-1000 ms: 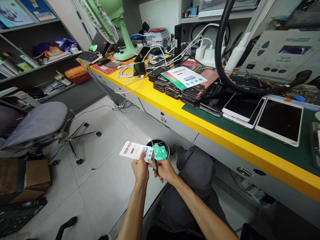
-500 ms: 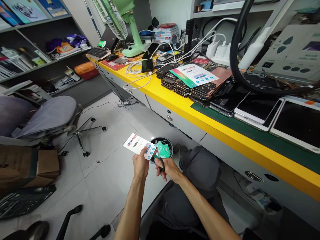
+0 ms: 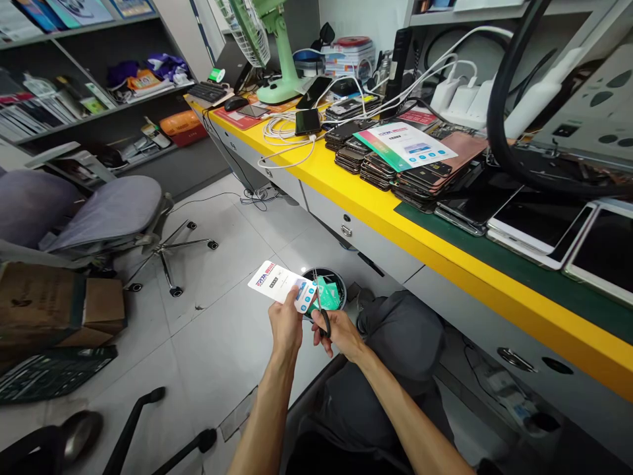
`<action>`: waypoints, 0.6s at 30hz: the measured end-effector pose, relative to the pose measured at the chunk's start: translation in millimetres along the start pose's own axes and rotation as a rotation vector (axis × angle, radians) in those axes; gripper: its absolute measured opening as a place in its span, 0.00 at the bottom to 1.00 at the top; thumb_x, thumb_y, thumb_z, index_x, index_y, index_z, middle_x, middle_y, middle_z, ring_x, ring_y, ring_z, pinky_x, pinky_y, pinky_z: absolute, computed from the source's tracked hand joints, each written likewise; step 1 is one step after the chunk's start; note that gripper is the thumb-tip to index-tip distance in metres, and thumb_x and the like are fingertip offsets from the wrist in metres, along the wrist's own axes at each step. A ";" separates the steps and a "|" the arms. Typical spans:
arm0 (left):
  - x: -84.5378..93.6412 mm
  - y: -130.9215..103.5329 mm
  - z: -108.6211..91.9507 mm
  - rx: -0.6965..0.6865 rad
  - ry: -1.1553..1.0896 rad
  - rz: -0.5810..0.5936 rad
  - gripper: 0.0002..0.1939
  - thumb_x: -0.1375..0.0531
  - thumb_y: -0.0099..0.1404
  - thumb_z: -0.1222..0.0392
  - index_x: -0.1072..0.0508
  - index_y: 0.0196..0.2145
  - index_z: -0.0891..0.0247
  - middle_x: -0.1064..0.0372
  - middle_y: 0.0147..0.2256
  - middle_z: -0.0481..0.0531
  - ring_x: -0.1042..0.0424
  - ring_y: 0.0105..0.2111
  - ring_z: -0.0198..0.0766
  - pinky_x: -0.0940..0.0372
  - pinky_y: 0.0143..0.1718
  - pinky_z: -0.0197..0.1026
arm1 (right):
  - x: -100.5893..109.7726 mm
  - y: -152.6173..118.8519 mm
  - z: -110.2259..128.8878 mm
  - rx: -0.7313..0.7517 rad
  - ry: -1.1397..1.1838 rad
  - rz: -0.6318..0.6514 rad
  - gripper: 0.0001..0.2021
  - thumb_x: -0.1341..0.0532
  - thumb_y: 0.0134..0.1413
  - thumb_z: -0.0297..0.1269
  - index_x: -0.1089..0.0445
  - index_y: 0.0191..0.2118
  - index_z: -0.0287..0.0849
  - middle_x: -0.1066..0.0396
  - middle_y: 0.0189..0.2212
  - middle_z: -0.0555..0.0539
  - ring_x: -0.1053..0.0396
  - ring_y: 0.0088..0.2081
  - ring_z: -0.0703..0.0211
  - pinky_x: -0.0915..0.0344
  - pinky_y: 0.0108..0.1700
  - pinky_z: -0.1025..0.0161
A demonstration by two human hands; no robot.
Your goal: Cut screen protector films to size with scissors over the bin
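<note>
My left hand (image 3: 285, 324) grips a white printed card (image 3: 277, 284) by its lower right part, thumb on top. In my right hand (image 3: 339, 330) is a pair of scissors (image 3: 325, 318) with black handles, its blades pointing up at the card's right edge. Whether the blades touch the card cannot be made out. Just behind the hands, a round dark bin (image 3: 345, 290) stands on the floor with green and white pieces (image 3: 327, 295) inside. Another printed card (image 3: 405, 146) lies on stacked phone parts (image 3: 378, 170) on the yellow-edged desk.
The desk edge (image 3: 366, 206) runs diagonally on the right, with phones, white cables (image 3: 284, 132) and a green fan (image 3: 281, 66) on it. A grey chair (image 3: 111, 211) and cardboard box (image 3: 39, 307) stand at the left. A dark-trousered leg (image 3: 400, 343) is below the desk.
The view has shifted slightly, so the desk items appear farther right. Both hands still hold the card and scissors in nearly the same arrangement.
</note>
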State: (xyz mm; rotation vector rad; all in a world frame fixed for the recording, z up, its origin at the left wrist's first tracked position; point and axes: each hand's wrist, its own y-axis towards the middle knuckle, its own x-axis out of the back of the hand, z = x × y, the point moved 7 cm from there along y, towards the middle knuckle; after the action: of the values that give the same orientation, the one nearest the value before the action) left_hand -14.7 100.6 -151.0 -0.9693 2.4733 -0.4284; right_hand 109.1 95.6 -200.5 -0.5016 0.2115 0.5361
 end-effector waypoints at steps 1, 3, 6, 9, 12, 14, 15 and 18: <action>0.2 -0.3 -0.1 0.000 0.001 -0.003 0.11 0.32 0.56 0.61 0.23 0.34 0.72 0.23 0.32 0.58 0.23 0.28 0.43 0.29 0.30 0.42 | -0.1 0.2 -0.6 -0.001 -0.001 -0.001 0.29 0.38 0.52 0.64 0.30 0.28 0.37 0.27 0.19 0.48 0.42 0.12 0.69 0.45 0.14 0.69; 0.5 0.1 0.0 -0.001 0.000 -0.004 0.11 0.32 0.55 0.61 0.23 0.34 0.72 0.23 0.32 0.57 0.23 0.28 0.42 0.29 0.30 0.42 | -0.2 0.6 -1.4 -0.001 0.000 -0.004 0.29 0.38 0.52 0.65 0.30 0.28 0.37 0.27 0.19 0.48 0.42 0.12 0.69 0.44 0.14 0.69; 1.5 2.3 0.7 -0.002 0.001 -0.004 0.11 0.32 0.54 0.62 0.23 0.33 0.72 0.23 0.32 0.57 0.23 0.28 0.42 0.29 0.30 0.42 | 0.1 1.4 -2.5 0.004 0.001 -0.004 0.29 0.39 0.52 0.65 0.30 0.28 0.37 0.27 0.19 0.48 0.42 0.12 0.69 0.44 0.13 0.69; 2.6 4.3 1.0 -0.008 0.004 -0.011 0.09 0.32 0.55 0.64 0.23 0.33 0.72 0.22 0.33 0.58 0.23 0.29 0.42 0.27 0.31 0.42 | 0.7 2.2 -4.0 0.006 -0.009 -0.004 0.29 0.38 0.52 0.65 0.30 0.28 0.37 0.28 0.19 0.48 0.42 0.11 0.69 0.45 0.13 0.70; 2.6 4.9 0.7 -0.010 0.007 -0.018 0.07 0.33 0.55 0.65 0.23 0.32 0.72 0.22 0.33 0.58 0.22 0.29 0.42 0.26 0.32 0.43 | 0.9 2.5 -5.2 0.006 -0.021 -0.003 0.29 0.38 0.53 0.65 0.30 0.27 0.37 0.28 0.18 0.49 0.41 0.11 0.69 0.45 0.12 0.70; 2.2 4.8 0.4 -0.009 0.010 -0.026 0.06 0.34 0.56 0.66 0.23 0.31 0.72 0.22 0.33 0.59 0.22 0.29 0.43 0.26 0.31 0.44 | 0.3 2.6 -5.5 0.008 -0.026 -0.005 0.29 0.39 0.53 0.65 0.30 0.27 0.37 0.28 0.18 0.49 0.40 0.11 0.69 0.45 0.12 0.70; 2.1 4.8 0.3 -0.009 0.012 -0.031 0.06 0.34 0.55 0.66 0.23 0.31 0.72 0.22 0.32 0.59 0.22 0.28 0.43 0.26 0.31 0.44 | -0.1 2.7 -5.6 0.010 -0.028 -0.007 0.29 0.39 0.53 0.64 0.30 0.27 0.37 0.28 0.18 0.49 0.40 0.11 0.69 0.45 0.12 0.70; 2.7 5.4 1.1 -0.003 0.023 -0.043 0.05 0.34 0.55 0.66 0.23 0.30 0.72 0.22 0.31 0.58 0.22 0.27 0.44 0.27 0.29 0.43 | -1.7 3.8 -6.5 0.015 -0.029 -0.014 0.29 0.39 0.54 0.64 0.31 0.26 0.37 0.29 0.17 0.50 0.40 0.10 0.69 0.45 0.11 0.70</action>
State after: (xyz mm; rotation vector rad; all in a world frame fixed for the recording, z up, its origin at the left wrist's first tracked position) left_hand -18.9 102.4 -155.1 -1.0266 2.4781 -0.4522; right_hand 105.2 94.3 -207.1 -0.4805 0.1845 0.5276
